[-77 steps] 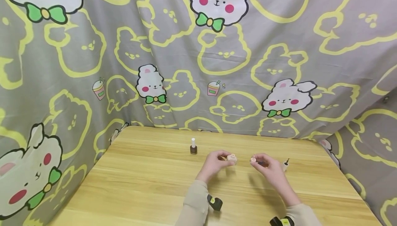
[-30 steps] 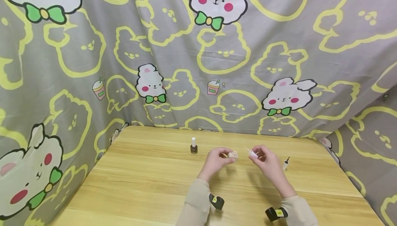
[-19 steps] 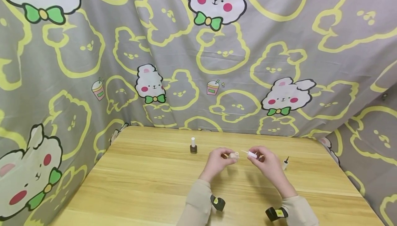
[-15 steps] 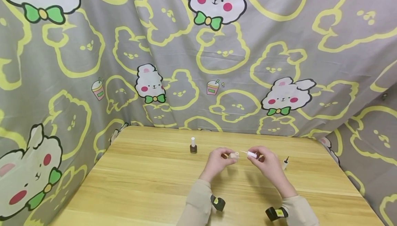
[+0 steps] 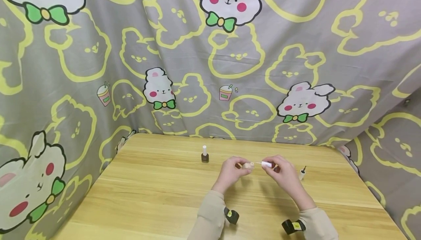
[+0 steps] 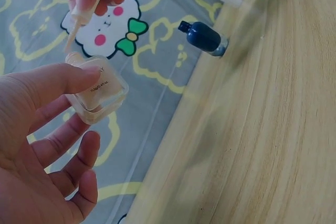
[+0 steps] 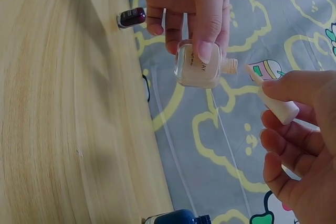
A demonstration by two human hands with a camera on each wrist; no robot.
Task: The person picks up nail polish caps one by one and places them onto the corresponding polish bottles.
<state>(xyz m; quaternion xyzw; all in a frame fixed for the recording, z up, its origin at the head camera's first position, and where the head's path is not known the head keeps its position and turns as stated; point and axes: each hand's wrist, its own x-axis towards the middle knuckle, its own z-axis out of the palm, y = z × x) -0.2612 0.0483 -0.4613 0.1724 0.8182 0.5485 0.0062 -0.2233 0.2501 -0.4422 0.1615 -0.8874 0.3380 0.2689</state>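
a pale polish bottle (image 6: 105, 100), uncapped, is pinched in the left grip (image 5: 230, 172) — thumb over the lettered front, fingers behind — and held above the desk (image 5: 158, 196) with its neck leaning toward the right grip (image 5: 283, 174). that right grip pinches a white cap (image 7: 278, 104) between thumb and fingers; the thin brush (image 7: 253, 73) on it aims at the bottle's mouth, just beside it and not touching. below the right grip, partly hidden by it in the head view, a blue bottle (image 6: 205, 38) stands uncapped. to the right of that grip a second white cap (image 5: 302, 175) rests on its end, dark brush up. left of and beyond the left grip — a dark bottle (image 5: 205, 157), upright with a white top. past both grips hangs a rabbit-print curtain (image 5: 194, 60).
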